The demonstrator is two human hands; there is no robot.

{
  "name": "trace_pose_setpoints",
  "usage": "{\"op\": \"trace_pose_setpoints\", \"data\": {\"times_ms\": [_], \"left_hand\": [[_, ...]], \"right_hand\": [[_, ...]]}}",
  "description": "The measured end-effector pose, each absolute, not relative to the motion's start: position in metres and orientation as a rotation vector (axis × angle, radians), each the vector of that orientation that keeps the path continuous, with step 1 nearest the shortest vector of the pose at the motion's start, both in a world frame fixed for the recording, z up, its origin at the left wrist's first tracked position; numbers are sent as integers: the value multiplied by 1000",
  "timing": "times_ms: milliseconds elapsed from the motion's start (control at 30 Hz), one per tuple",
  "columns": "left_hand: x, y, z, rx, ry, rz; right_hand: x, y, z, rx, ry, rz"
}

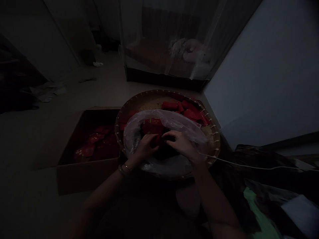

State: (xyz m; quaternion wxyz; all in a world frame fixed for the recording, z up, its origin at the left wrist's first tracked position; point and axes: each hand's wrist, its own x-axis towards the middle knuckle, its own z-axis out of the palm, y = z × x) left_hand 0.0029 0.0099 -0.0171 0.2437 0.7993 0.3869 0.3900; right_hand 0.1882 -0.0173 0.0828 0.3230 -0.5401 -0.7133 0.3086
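red packet [159, 139] between both hands

No text, label, brand, number or sign can be read anywhere in this dim view. The red packets [191, 113] lying in the woven basket [214, 132] are plain patches of colour at this light, with no print that can be made out. Those in the cardboard box [84, 172] carry faint pale marks, too dark and small to tell as letters or figures. The clear plastic bag [179, 124] shows no printing, and the box walls show no lettering that can be made out.
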Motion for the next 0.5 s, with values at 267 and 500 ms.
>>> {"op": "trace_pose_setpoints", "data": {"times_ms": [267,500], "left_hand": [[2,11,-20,2157,1050,1071],[2,12,-24,2173,1042,1098]], "right_hand": [[177,-13,77,-1485,-2037,589],[169,-15,71,-1408,-1915,676]]}}
